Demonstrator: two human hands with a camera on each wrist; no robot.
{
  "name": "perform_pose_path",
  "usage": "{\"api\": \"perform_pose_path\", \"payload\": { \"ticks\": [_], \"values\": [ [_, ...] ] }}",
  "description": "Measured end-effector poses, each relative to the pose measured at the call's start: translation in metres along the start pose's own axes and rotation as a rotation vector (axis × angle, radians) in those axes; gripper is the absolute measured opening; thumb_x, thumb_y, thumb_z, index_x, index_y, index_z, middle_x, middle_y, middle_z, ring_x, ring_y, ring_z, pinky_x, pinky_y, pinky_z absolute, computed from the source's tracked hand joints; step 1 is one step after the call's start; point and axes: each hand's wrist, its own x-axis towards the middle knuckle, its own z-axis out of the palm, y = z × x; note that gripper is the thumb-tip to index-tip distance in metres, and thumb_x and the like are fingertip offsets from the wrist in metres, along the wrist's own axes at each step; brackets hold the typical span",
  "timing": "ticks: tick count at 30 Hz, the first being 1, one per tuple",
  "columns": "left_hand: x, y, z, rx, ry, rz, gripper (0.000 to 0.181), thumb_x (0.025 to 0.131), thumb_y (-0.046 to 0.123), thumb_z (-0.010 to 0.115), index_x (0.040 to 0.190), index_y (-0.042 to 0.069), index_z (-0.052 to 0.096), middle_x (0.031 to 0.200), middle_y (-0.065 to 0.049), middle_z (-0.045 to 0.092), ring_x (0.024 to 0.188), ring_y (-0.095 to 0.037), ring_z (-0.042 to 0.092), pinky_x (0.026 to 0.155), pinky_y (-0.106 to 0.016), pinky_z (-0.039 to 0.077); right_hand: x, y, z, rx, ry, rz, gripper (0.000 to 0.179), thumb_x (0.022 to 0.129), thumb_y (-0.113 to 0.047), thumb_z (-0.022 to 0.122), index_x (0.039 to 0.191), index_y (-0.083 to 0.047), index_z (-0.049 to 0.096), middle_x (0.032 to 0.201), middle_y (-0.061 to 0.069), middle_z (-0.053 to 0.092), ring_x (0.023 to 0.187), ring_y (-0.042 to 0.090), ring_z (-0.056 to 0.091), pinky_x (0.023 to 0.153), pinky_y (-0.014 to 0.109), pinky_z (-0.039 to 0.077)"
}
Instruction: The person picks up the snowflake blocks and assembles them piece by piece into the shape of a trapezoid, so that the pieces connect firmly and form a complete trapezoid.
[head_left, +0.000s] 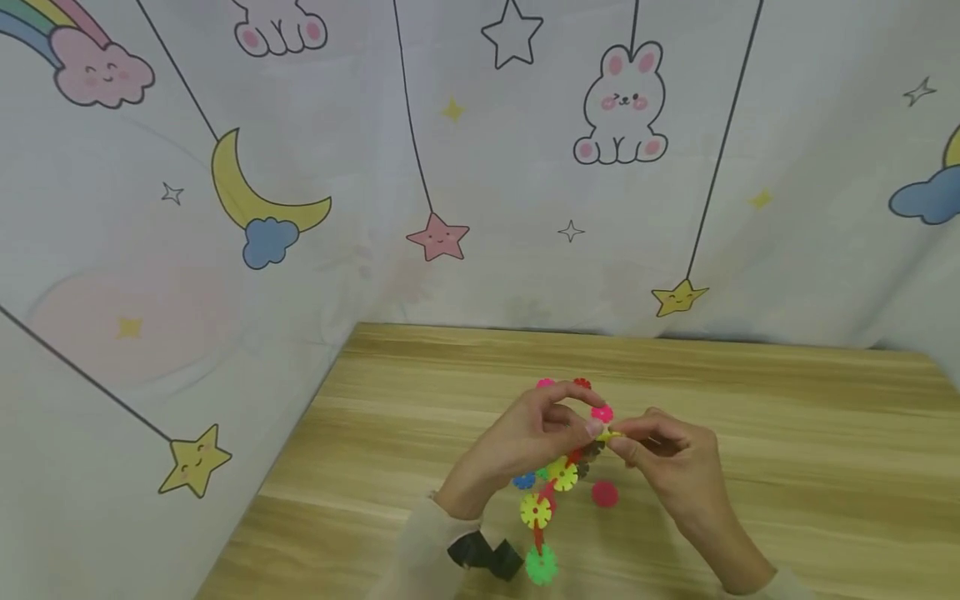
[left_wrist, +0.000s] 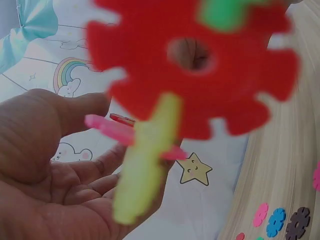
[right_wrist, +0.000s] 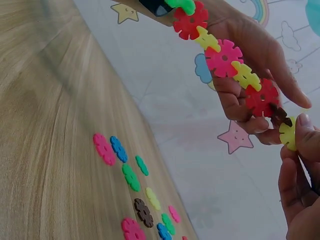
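Note:
A chain of slotted plastic flower discs [head_left: 536, 510] hangs between the hands, in green, red, yellow, pink and brown pieces joined at right angles. My left hand [head_left: 517, 442] holds the chain near its upper end, with fingertips by a red disc [right_wrist: 262, 98] and a small brown disc [right_wrist: 280, 116]. At that end, my right hand [head_left: 678, 458] pinches a yellow disc [right_wrist: 287, 134] between thumb and fingers, right against the brown one. The lower chain, ending in a green disc [head_left: 541, 565], dangles near the left wrist. A large red disc [left_wrist: 145, 65] fills the left wrist view.
Loose discs lie on the wooden table [head_left: 360, 417], among them a pink disc [head_left: 604, 494], a blue disc [right_wrist: 119, 149] and a brown disc [right_wrist: 143, 212]. Some sit behind the left hand in the head view. A patterned white curtain [head_left: 510, 283] stands behind the table.

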Motion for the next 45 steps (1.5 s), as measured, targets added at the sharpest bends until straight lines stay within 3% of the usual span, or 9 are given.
{"api": "perform_pose_path", "payload": {
  "ticks": [4, 13, 16, 20, 24, 27, 34, 38, 45],
  "values": [
    [0.001, -0.002, 0.001, -0.030, -0.049, -0.024, 0.031, 0.107, 0.021, 0.069, 0.137, 0.016, 0.064, 0.106, -0.031, 0.077, 0.082, -0.015, 0.076, 0.088, -0.032, 0.064, -0.001, -0.001, 0.000, -0.051, -0.018, 0.000, 0.018, 0.085, 0.017, 0.079, 0.092, -0.001, 0.080, 0.082, -0.005, 0.074, 0.073, 0.005, 0.069, 0.068, 0.019, 0.058],
    [0.002, -0.003, 0.006, -0.080, -0.060, -0.054, 0.034, 0.106, 0.020, 0.070, 0.139, 0.019, 0.064, 0.106, -0.023, 0.081, 0.085, -0.016, 0.079, 0.088, -0.034, 0.065, -0.002, 0.003, 0.000, -0.109, -0.042, -0.003, 0.012, 0.085, 0.010, 0.083, 0.088, 0.001, 0.078, 0.085, -0.006, 0.077, 0.083, 0.008, 0.068, 0.085, 0.019, 0.055],
    [0.002, -0.003, 0.006, -0.090, -0.059, -0.054, 0.034, 0.106, 0.020, 0.070, 0.139, 0.019, 0.064, 0.101, -0.020, 0.081, 0.080, -0.015, 0.077, 0.083, -0.031, 0.065, -0.002, 0.004, 0.000, -0.138, -0.046, 0.004, 0.014, 0.085, 0.009, 0.084, 0.096, 0.003, 0.078, 0.083, -0.006, 0.076, 0.084, 0.007, 0.068, 0.088, 0.018, 0.055],
    [0.001, -0.002, 0.004, -0.100, -0.044, -0.052, 0.035, 0.105, 0.018, 0.071, 0.139, 0.019, 0.063, 0.090, -0.015, 0.078, 0.072, -0.014, 0.073, 0.074, -0.028, 0.063, -0.002, 0.008, -0.001, -0.195, -0.064, 0.005, 0.035, 0.086, 0.012, 0.082, 0.119, 0.006, 0.073, 0.091, -0.008, 0.074, 0.089, 0.008, 0.068, 0.088, 0.018, 0.055],
    [0.002, -0.002, 0.003, -0.099, -0.036, -0.043, 0.035, 0.105, 0.017, 0.071, 0.139, 0.018, 0.062, 0.090, -0.025, 0.075, 0.069, -0.013, 0.072, 0.073, -0.028, 0.062, -0.005, 0.017, -0.007, -0.202, -0.061, 0.084, 0.047, 0.090, 0.009, 0.080, 0.135, 0.004, 0.067, 0.104, -0.008, 0.073, 0.098, 0.008, 0.068, 0.086, 0.019, 0.056],
    [0.002, -0.002, 0.002, -0.103, -0.036, -0.031, 0.035, 0.105, 0.016, 0.071, 0.139, 0.017, 0.062, 0.090, -0.025, 0.075, 0.069, -0.014, 0.072, 0.075, -0.029, 0.062, -0.012, 0.027, -0.015, -0.254, -0.062, 0.175, 0.047, 0.094, 0.000, 0.080, 0.139, -0.001, 0.066, 0.109, -0.003, 0.074, 0.103, 0.005, 0.068, 0.085, 0.018, 0.057],
    [0.001, -0.003, 0.001, -0.126, -0.026, -0.035, 0.034, 0.106, 0.017, 0.070, 0.139, 0.017, 0.062, 0.086, -0.001, 0.077, 0.071, -0.013, 0.074, 0.075, -0.026, 0.063, -0.039, 0.053, -0.028, -0.343, -0.128, 0.290, 0.049, 0.094, -0.011, 0.084, 0.140, -0.007, 0.066, 0.118, 0.010, 0.075, 0.103, 0.006, 0.071, 0.086, 0.020, 0.060],
    [0.001, -0.003, 0.000, -0.127, -0.029, -0.027, 0.033, 0.107, 0.019, 0.068, 0.140, 0.016, 0.061, 0.085, -0.001, 0.077, 0.072, -0.012, 0.073, 0.076, -0.026, 0.062, -0.042, 0.062, -0.027, -0.368, -0.149, 0.218, 0.051, 0.089, -0.008, 0.086, 0.136, -0.010, 0.069, 0.115, 0.011, 0.076, 0.099, 0.008, 0.071, 0.081, 0.022, 0.061],
    [0.004, -0.005, 0.001, -0.121, -0.035, -0.034, 0.033, 0.107, 0.021, 0.068, 0.139, 0.019, 0.062, 0.085, 0.001, 0.077, 0.072, -0.013, 0.073, 0.076, -0.026, 0.063, -0.048, 0.068, -0.021, -0.585, -0.157, 0.059, 0.053, 0.084, -0.012, 0.092, 0.133, -0.014, 0.071, 0.107, -0.002, 0.082, 0.091, 0.001, 0.070, 0.078, 0.021, 0.059]
  ]
}}
